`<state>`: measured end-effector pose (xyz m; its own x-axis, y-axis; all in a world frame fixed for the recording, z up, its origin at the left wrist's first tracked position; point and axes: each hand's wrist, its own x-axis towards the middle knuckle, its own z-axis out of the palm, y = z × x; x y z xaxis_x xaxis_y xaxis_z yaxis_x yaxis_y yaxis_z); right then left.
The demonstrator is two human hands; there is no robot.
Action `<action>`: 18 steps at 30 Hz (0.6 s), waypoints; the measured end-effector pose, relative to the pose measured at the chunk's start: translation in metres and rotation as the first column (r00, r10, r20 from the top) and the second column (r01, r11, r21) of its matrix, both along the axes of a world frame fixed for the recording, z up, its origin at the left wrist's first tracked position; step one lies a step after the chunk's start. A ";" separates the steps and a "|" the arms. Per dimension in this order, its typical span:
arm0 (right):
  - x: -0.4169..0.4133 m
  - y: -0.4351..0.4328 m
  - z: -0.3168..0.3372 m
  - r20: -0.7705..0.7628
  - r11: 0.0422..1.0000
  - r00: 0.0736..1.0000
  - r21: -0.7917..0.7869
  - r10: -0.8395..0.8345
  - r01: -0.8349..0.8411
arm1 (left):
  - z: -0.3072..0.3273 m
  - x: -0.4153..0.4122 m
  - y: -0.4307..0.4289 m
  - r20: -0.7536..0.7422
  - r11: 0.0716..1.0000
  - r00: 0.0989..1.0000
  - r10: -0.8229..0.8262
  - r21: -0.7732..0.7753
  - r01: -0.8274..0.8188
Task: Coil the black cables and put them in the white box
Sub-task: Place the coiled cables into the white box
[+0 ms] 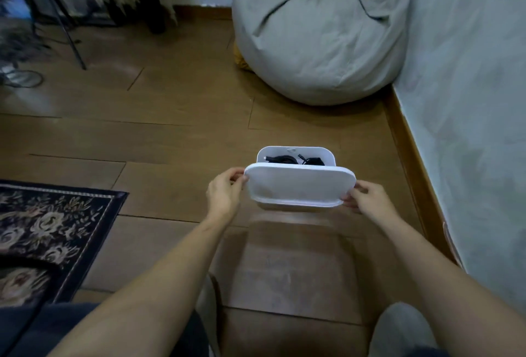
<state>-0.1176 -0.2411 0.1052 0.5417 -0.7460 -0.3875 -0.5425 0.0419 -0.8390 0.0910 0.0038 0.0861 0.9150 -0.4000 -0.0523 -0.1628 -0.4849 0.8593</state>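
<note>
A white box (296, 151) stands on the wooden floor in front of me. Coiled black cables (287, 159) lie inside it, visible through the gap at its far side. A white lid (299, 186) is held tilted over the box and covers most of its opening. My left hand (225, 193) pinches the lid's left end. My right hand (367, 197) pinches its right end.
A large grey beanbag (321, 29) sits behind the box against the wall (469, 100) on the right. A dark floral rug (48, 231) lies at the left. Tripod legs (65, 23) and a fringed throw stand at the far left. My knees show at the bottom.
</note>
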 end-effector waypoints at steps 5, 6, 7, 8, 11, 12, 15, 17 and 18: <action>0.008 -0.013 0.040 0.074 0.981 0.988 0.147 -0.138 0.126 | 0.045 0.007 -0.016 -0.091 0.991 0.996 -0.018 -0.130 0.007; 0.007 -0.013 0.044 0.090 0.984 0.989 0.146 -0.115 0.102 | 0.050 0.006 -0.017 -0.119 0.987 0.993 -0.015 -0.158 -0.004; 0.006 -0.014 0.044 0.092 0.990 0.993 0.123 -0.078 0.067 | 0.052 0.006 -0.018 -0.136 0.985 0.990 -0.018 -0.172 -0.006; 0.006 -0.014 0.043 0.085 0.994 0.995 0.099 -0.047 0.038 | 0.053 0.005 -0.018 -0.137 0.986 0.990 -0.030 -0.167 0.007; 0.006 -0.018 0.030 0.063 0.998 0.997 0.044 0.052 -0.055 | 0.038 0.011 -0.019 -0.108 0.996 0.991 -0.084 -0.021 0.082; 0.007 -0.019 0.025 0.043 0.996 0.996 0.025 0.079 -0.080 | 0.030 0.014 -0.020 -0.115 0.992 0.986 -0.120 0.034 0.125; 0.015 -0.024 0.007 -0.034 0.992 0.992 0.010 0.125 -0.125 | 0.008 0.020 -0.027 -0.161 0.946 0.962 -0.222 0.202 0.252; 0.024 -0.031 -0.006 -0.117 0.988 0.981 -0.005 0.155 -0.157 | -0.003 0.021 -0.037 -0.170 0.915 0.949 -0.265 0.267 0.304; 0.028 -0.034 -0.012 -0.173 0.985 0.971 -0.019 0.166 -0.172 | -0.008 0.021 -0.042 -0.165 0.903 0.947 -0.276 0.293 0.314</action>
